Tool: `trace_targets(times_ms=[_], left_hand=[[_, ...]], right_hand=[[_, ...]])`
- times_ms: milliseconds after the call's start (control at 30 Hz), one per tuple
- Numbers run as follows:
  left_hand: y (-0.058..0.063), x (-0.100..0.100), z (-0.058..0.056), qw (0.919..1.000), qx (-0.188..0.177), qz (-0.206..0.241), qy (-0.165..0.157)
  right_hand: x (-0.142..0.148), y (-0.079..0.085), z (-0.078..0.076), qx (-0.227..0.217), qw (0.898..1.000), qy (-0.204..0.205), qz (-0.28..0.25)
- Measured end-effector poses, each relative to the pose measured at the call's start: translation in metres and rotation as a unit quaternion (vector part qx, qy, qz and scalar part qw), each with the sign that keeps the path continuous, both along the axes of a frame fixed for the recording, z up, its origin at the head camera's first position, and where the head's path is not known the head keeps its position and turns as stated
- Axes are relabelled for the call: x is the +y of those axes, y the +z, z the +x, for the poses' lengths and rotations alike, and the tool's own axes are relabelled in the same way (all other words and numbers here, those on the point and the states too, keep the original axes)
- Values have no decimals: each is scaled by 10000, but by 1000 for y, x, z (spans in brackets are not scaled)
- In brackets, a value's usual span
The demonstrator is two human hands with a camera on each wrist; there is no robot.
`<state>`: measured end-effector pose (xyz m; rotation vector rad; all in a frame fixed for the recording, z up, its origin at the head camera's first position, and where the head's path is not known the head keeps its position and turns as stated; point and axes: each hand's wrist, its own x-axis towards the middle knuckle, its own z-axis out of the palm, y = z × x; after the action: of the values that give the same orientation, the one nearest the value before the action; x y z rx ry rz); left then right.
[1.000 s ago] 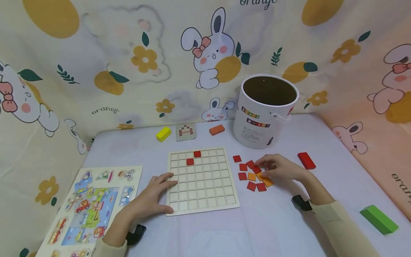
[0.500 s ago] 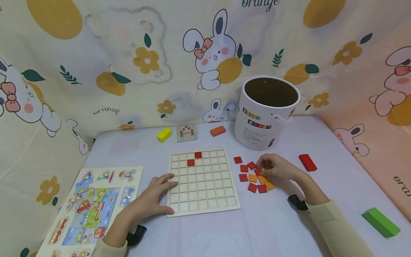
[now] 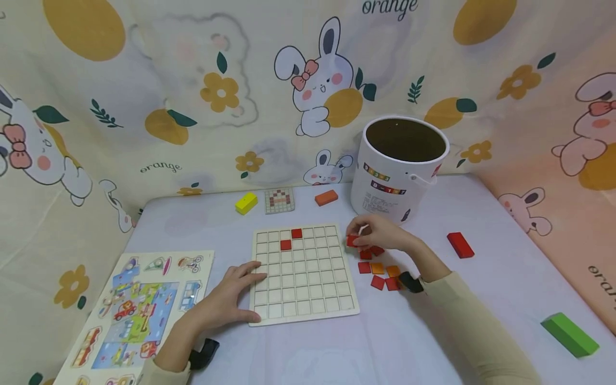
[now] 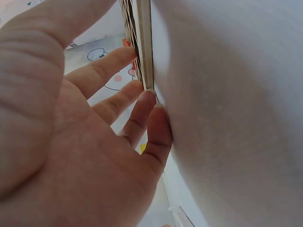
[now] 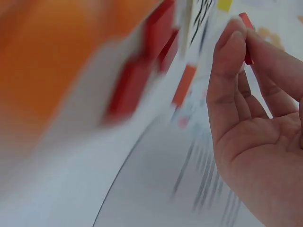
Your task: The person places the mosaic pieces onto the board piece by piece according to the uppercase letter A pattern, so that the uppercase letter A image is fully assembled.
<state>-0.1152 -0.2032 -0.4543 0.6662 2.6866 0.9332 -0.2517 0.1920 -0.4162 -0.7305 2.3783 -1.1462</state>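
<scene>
Seen from the head, forward and down across the table (image 3: 308, 353); from each wrist, close along the left hand (image 4: 94, 146) and right hand (image 5: 255, 137) respectively; with the board (image 3: 305, 275) shared by head and left-wrist views.

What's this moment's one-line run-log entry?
grid board: holds two red tiles | left hand: touches its left edge | right hand: pinches another red tile

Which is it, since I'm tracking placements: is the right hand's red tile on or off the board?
Off: the right hand pinches the red tile just beyond the edge of the board in the head view.
</scene>
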Motion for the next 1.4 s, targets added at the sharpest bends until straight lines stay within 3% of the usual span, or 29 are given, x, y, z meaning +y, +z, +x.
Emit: trace_targets(times_ms=[267, 600, 1100, 1400], left_hand=[[-1, 1, -1, 10000, 47, 6, -75], [0, 1, -4, 9999, 56, -62, -80], [-2, 0, -2, 10000, 13, -56, -25], [0, -1, 0, 10000, 13, -53, -5]], right_hand=[[-70, -7, -27, -153, 9964, 705, -449], [-99, -18, -31, -19, 9982, 595, -42], [-102, -15, -26, 357, 9981, 250, 425], [-45, -4, -26, 620, 9978, -111, 196]])
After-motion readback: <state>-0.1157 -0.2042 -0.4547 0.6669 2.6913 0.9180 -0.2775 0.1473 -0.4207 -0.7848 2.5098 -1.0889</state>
